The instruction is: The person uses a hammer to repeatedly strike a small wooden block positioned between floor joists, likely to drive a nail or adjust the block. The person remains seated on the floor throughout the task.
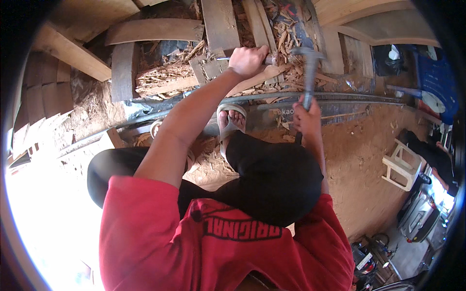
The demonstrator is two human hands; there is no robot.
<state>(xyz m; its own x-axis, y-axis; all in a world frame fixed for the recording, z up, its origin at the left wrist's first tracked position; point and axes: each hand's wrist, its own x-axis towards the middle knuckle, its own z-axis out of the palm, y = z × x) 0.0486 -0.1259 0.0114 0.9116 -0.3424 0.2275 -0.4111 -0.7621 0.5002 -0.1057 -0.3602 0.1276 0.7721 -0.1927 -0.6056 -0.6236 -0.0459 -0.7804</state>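
Observation:
My left hand (247, 60) is stretched forward and closed around a thin metal tool, perhaps a chisel (270, 59), whose ends stick out on both sides of the fist. It rests over a wooden strip (252, 81) amid wood chips. To the right, my right hand (307, 117) grips the handle of a hammer (308, 72). The hammer's metal head (307, 52) is up beside the chisel's right end. My foot in a pale sandal (232, 119) stands just below the work spot.
Rough planks (155, 30) and heaps of wood shavings (165, 72) lie around. Long dark pipes (349, 99) cross the dirt ground. A white plastic chair (400, 165) lies at the right, near a blue object (439, 80).

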